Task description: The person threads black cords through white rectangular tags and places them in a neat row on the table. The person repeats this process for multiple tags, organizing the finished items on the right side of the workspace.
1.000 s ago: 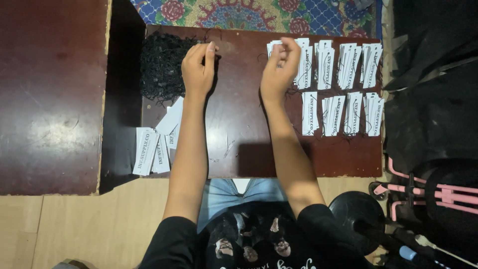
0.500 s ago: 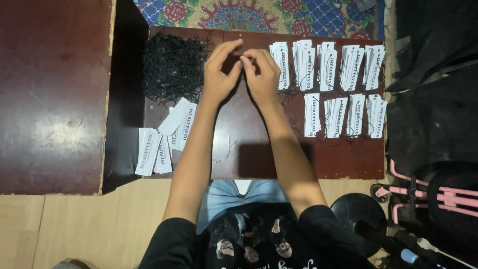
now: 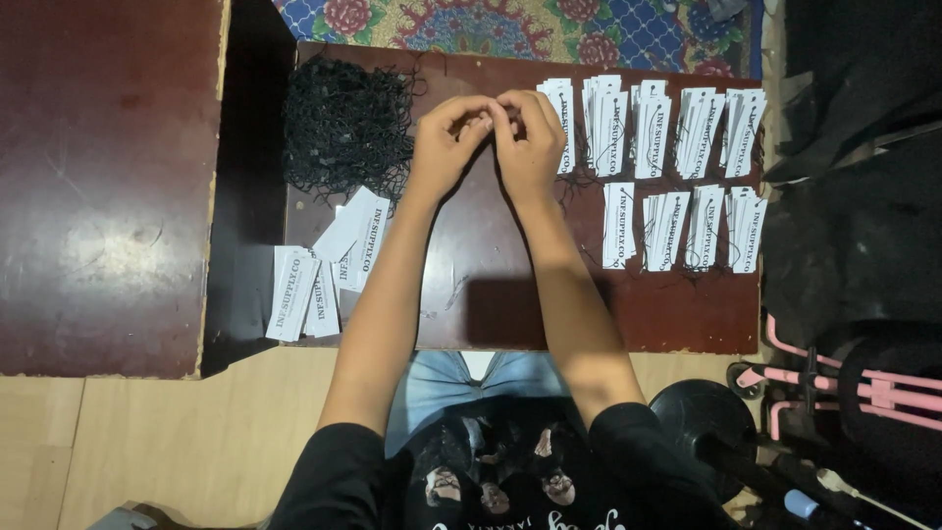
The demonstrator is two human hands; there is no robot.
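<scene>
My left hand [image 3: 444, 147] and my right hand [image 3: 531, 137] meet over the middle of the dark brown table [image 3: 491, 294]. Their fingertips are pinched together on something very small, which looks like a thin black string. A tangled heap of black strings [image 3: 343, 123] lies just left of my left hand. Loose white paper tags [image 3: 329, 265] lie below that heap. Right of my right hand, several stacks of white tags [image 3: 667, 128] with strings stand in two rows.
A larger reddish-brown tabletop [image 3: 103, 186] adjoins on the left, with a dark gap between the two tables. A patterned rug [image 3: 510, 25] lies beyond the far edge. Black fabric [image 3: 854, 196] and a pink-framed object [image 3: 844, 378] sit to the right.
A second ago my left hand was at the string heap and my right hand at the tag stacks. Both moved inward, met at the table's middle, and now pinch together.
</scene>
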